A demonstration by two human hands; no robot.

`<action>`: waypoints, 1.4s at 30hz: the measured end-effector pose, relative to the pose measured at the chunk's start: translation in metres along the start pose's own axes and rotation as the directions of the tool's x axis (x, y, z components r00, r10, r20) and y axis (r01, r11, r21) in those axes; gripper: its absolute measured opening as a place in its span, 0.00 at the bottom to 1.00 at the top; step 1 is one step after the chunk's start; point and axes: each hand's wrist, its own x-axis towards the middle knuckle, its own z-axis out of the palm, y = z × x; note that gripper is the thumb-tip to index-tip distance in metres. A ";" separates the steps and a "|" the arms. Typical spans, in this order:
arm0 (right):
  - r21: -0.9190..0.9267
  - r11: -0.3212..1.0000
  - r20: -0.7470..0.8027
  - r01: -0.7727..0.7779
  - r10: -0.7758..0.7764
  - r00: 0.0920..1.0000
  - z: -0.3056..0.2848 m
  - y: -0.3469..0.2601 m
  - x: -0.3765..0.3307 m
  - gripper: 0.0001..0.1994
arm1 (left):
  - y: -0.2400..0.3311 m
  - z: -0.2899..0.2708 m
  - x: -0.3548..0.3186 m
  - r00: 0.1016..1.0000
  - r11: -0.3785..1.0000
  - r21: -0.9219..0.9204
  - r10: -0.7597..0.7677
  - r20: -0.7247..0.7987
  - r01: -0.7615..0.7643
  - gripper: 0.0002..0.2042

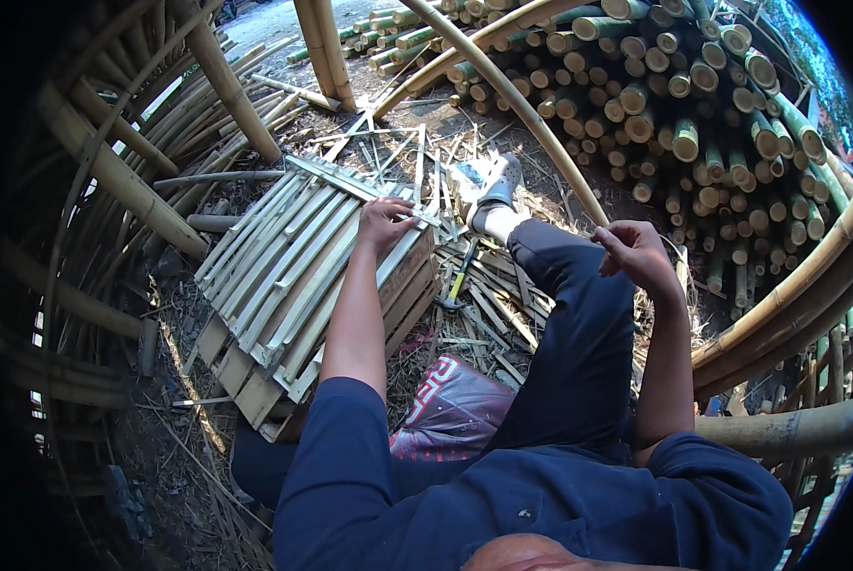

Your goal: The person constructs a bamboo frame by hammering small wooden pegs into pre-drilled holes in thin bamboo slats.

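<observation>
My left hand (384, 224) rests on the far end of a row of split bamboo slats (284, 257) laid side by side over a wooden pallet (255, 390); its fingers curl over a slat's edge. My right hand (636, 252) is raised above my right knee, fingers loosely bent, with nothing visible in it. My right leg (569, 314) in dark trousers stretches forward, ending in a white sock and grey shoe (500, 186). A hammer with a yellow handle (457, 281) lies on the ground between the pallet and my leg.
A large stack of cut bamboo poles (674, 105) fills the upper right. Long curved bamboo poles (512, 95) arch across. Thick poles (122, 181) lean at the left. Bamboo strips and scraps (483, 314) litter the ground. A dark printed bag (450, 404) lies by my thigh.
</observation>
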 end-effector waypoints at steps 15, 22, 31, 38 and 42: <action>-0.139 0.987 0.312 0.085 -0.038 0.949 0.206 0.085 0.128 0.21 | 0.020 -0.001 -0.015 0.999 0.996 -0.085 -0.011 -0.046 0.007 0.09; 0.042 0.993 0.185 0.109 -0.115 0.976 0.279 0.105 0.146 0.21 | 0.017 -0.001 -0.010 0.997 0.999 -0.014 0.034 -0.066 -0.035 0.10; -0.193 0.977 -0.132 -0.086 0.060 0.989 0.308 0.146 0.201 0.20 | 0.017 0.003 -0.008 0.998 1.000 -0.028 -0.011 -0.068 0.009 0.10; -0.777 0.618 0.398 0.116 0.341 0.851 0.373 0.245 0.207 0.18 | 0.013 0.007 -0.006 0.995 1.000 -0.006 0.013 -0.095 -0.013 0.10; -0.872 0.464 0.323 0.158 0.300 0.898 0.412 0.257 0.209 0.22 | 0.009 0.003 -0.009 0.994 1.000 0.024 -0.006 -0.109 0.008 0.09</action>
